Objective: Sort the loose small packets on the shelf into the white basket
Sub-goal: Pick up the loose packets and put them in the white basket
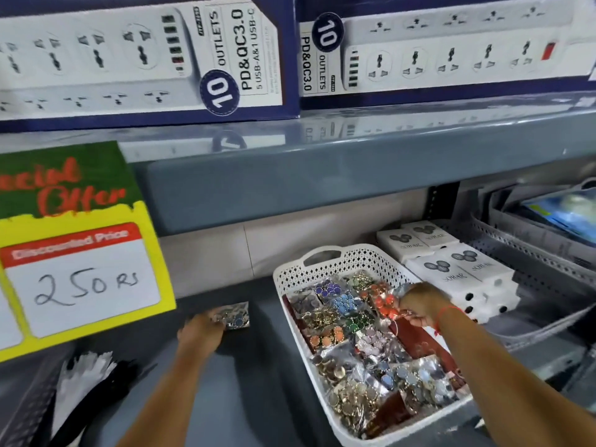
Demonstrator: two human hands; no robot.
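- The left hand [201,327], low and left of centre, closes its fingers on a loose packet [234,314] lying flat on the grey shelf [245,366].
- The right hand [419,304] pinches an orange packet [385,301] over the basket's right side.
- The white basket [290,317], packed with packets, runs lengthwise from frame centre toward the lower right.
- A yellow price sign [80,269] stands at the left.

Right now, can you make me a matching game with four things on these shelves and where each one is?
Things:
1. white basket
2. loose packet
3. power strip boxes
4. price sign

Places:
A. top shelf
B. far left, hanging in front
C. under the left hand
D. under the right hand

Pairs: 1-D, 2-C, 3-A, 4-B
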